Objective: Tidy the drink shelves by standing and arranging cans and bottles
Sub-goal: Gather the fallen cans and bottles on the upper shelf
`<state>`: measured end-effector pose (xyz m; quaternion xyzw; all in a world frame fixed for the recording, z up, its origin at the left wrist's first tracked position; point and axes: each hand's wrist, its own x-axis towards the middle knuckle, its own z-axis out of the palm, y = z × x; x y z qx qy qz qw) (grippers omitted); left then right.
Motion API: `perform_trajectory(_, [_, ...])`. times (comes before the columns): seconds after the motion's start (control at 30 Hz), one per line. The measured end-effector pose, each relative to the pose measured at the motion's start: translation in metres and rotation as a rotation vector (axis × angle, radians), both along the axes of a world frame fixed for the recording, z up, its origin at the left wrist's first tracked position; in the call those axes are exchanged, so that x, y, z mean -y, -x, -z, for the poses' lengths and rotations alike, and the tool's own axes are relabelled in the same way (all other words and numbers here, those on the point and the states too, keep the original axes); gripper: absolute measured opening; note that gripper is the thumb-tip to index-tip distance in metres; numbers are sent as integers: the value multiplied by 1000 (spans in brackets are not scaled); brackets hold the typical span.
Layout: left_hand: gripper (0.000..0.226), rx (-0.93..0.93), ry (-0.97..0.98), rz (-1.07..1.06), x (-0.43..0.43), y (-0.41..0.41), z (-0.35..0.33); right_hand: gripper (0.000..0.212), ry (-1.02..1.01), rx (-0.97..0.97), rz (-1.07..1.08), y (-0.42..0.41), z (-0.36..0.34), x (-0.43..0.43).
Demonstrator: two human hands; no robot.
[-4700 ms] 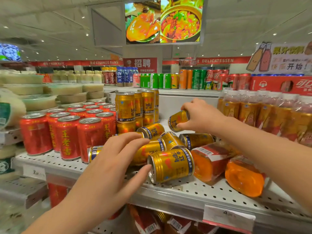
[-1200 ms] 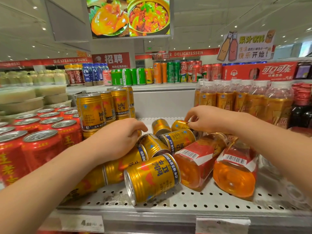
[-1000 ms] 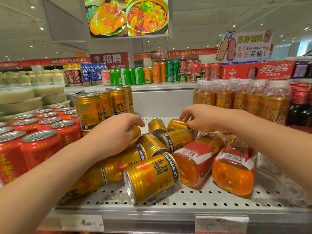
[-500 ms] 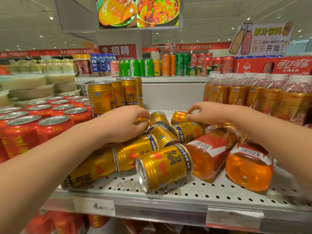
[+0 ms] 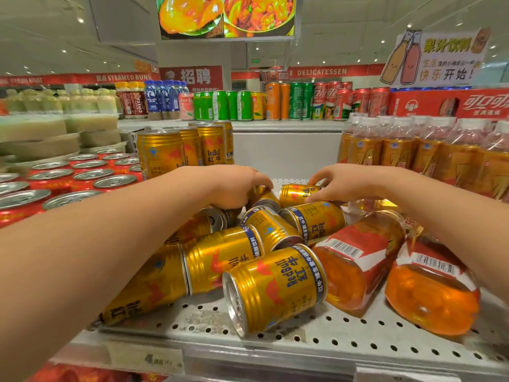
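at the centre of the head view, a perforated grey metal shelf (image 5: pixel 316 330) carries a heap of toppled gold cans (image 5: pixel 220 260), smooth ribbed aluminium cylinders with blue bands and red print, lying on their sides and touching one another. the nearest fallen can (image 5: pixel 272 288) lies with its silver end toward the camera, near the shelf's front edge. to its right, two fallen bottles (image 5: pixel 355 266), clear plastic filled with orange liquid and wrapped in red-and-white labels with barcodes, lie on their sides, bases toward the camera.

the left hand (image 5: pixel 231 186) comes in from the lower left, its bare forearm lying over the fallen cans, and is curled down over a gold can at the back of the heap; the fingers wrap it, though the can is mostly hidden. the right hand (image 5: pixel 347 183) comes in from the right, fingers bent, thumb and fingertips closed on the rear can (image 5: pixel 297 194), which lies on its side.

at the upper left of the pile, upright gold cans (image 5: pixel 184 147) stand in a tight block. in the left of the frame, upright red cans (image 5: pixel 82 175) show their silver pull-tab lids in rows. at the right, upright bottles (image 5: pixel 413 150) of amber drink with pale caps stand shoulder to shoulder. along the shelf's front lip, a blurred price tag (image 5: pixel 154 359) cannot be read.
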<state>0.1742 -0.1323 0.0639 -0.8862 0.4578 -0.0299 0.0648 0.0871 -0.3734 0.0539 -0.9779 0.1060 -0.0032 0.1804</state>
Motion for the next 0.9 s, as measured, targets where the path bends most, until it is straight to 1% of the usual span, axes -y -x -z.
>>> perform_trajectory(0.1, [58,-20,18,-22,-11,-2,-8,60,-109,-27,-59,5,-1,-1])
perform_trajectory(0.2, [54,-40,31,-34,-20,1,-12,53,-154,-26,-88,5,0,-7])
perform_trajectory(0.23, [52,-42,42,-31,-21,3,-11,54,-164,-6,-85,5,0,-10])
perform_trajectory(0.3, [44,-48,83,-26,-20,6,-9,55,-142,35,-57,5,-2,-14])
perform_trajectory(0.37, [35,-49,124,-32,-16,8,-7,42,-51,66,-37,7,-4,-19])
perform_trajectory(0.43, [37,-48,153,-47,-13,10,-6,28,6,96,-41,10,-6,-24])
perform_trajectory(0.47, [38,-44,160,-51,-12,11,-5,25,16,110,-46,11,-6,-26])
perform_trajectory(0.53, [39,-27,166,-56,-10,11,-4,28,49,129,-49,11,-7,-29])
perform_trajectory(0.67, [41,-17,177,-66,-8,12,-2,45,152,104,-30,10,-5,-31])
perform_trajectory(0.9, [41,-19,179,-61,-8,11,0,34,154,89,-66,12,-5,-34])
